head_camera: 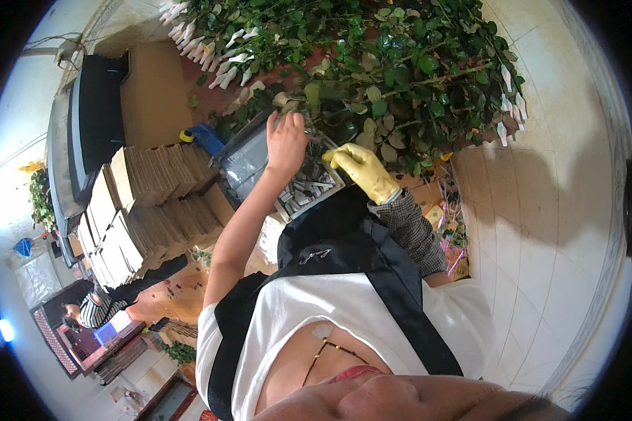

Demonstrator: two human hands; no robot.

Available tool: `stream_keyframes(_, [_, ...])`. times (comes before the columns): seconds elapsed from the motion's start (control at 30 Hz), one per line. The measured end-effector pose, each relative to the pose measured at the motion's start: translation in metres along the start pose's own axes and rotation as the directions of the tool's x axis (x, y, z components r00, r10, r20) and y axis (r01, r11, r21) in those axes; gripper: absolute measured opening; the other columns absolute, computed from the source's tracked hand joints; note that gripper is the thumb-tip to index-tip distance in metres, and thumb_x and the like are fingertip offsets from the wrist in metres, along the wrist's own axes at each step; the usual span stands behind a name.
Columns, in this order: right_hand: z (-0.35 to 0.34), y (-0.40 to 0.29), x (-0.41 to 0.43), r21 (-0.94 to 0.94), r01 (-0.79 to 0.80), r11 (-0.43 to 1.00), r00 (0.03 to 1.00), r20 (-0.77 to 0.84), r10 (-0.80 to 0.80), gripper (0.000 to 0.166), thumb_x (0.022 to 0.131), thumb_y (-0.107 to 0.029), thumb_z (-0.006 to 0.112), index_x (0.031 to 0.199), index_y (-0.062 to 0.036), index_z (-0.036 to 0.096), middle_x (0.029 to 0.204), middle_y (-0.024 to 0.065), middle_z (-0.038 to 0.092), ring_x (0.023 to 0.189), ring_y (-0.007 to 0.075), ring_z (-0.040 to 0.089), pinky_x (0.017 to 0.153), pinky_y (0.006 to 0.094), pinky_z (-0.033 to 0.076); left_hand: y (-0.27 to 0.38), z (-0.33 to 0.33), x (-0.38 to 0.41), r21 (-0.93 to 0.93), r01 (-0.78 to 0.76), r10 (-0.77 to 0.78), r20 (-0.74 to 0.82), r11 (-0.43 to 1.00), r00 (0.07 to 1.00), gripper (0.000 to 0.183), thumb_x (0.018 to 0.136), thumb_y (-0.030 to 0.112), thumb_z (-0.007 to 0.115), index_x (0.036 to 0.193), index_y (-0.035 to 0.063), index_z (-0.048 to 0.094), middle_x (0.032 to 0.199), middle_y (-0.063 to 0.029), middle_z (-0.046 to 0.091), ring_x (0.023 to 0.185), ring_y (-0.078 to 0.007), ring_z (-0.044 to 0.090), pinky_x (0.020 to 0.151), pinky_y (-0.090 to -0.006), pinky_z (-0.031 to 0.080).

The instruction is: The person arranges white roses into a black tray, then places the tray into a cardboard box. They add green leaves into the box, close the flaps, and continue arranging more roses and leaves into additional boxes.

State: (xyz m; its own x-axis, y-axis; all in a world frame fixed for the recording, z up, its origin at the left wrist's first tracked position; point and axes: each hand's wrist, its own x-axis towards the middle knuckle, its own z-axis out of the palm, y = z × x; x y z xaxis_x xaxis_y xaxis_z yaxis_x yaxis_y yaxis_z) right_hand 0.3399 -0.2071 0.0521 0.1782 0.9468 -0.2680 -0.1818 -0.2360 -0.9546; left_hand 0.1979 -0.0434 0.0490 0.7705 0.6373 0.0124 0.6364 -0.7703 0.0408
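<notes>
My bare left hand (287, 139) reaches over a shallow tray (309, 202), palm down with fingers bent. Its fingertips meet clear plastic and leaves, and whether they grip anything is hidden. On my right hand (362, 171) is a yellow rubber glove; its fingers curl at the tray's right edge, and their hold is unclear. Small whitish and grey pieces (305, 189) fill part of the tray, beside clear plastic film (242, 163). Beyond both hands lies a broad heap of leafy rose stems (389, 89), with pale sleeved buds (231, 66) at the left and more (513, 110) at the right.
Stacks of folded cardboard (158, 221) stand close at my left, near a blue tool or dispenser (206, 138) with a yellow part. A tiled wall (526, 210) rises at the right. Farther off at the lower left is another person (97, 310) in a striped top.
</notes>
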Motion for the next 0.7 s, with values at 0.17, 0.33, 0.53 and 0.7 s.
stream_keyframes(0.17, [0.014,0.033,-0.021,-0.087,-0.118,0.989,0.991,0.055,0.123,0.027,0.103,-0.024,0.054,0.102,-0.0014,0.067,0.089,-0.0002,0.065,0.078,0.0065,0.055,0.07,0.0239,0.046,-0.003,0.001,0.006,0.034,-0.011,0.012,-0.032,0.999,0.999,0.04,0.077,0.012,0.072,0.112,0.0034,0.054,0.11,-0.0124,0.067,0.119,-0.0304,0.057,0.112,-0.0547,0.03])
stream_keyframes(0.33, [0.022,0.168,0.035,-0.207,-0.161,0.965,0.97,0.147,0.193,0.027,0.103,-0.02,0.053,0.112,0.0013,0.066,0.103,0.0088,0.07,0.093,0.0161,0.064,0.084,0.0319,0.052,0.002,0.008,0.01,0.059,-0.07,0.071,-0.007,0.996,0.997,0.037,0.077,0.008,0.063,0.112,0.0037,0.055,0.108,-0.0116,0.067,0.119,-0.0315,0.056,0.113,-0.0567,0.028])
stream_keyframes(0.53, [-0.008,0.222,0.071,-0.534,-0.109,0.839,0.95,0.191,0.245,0.028,0.102,-0.021,0.055,0.119,0.0004,0.062,0.111,0.0109,0.067,0.098,0.0215,0.064,0.088,0.0357,0.052,0.002,0.022,0.003,0.074,-0.005,0.012,-0.09,0.997,0.996,0.055,0.077,0.013,0.068,0.129,0.0051,0.052,0.13,-0.0163,0.057,0.133,-0.0354,0.044,0.115,-0.0599,0.024])
stream_keyframes(0.7, [-0.049,0.196,0.088,-0.171,-0.381,0.909,0.852,0.315,0.417,0.031,0.102,-0.022,0.056,0.124,-0.0004,0.059,0.118,0.0126,0.064,0.101,0.026,0.064,0.091,0.0389,0.052,0.001,-0.015,-0.038,-0.417,0.074,-0.112,-0.067,0.906,0.991,0.07,0.08,0.014,0.07,0.144,0.0089,0.043,0.148,-0.024,0.04,0.141,-0.0425,0.034,0.117,-0.0565,0.025])
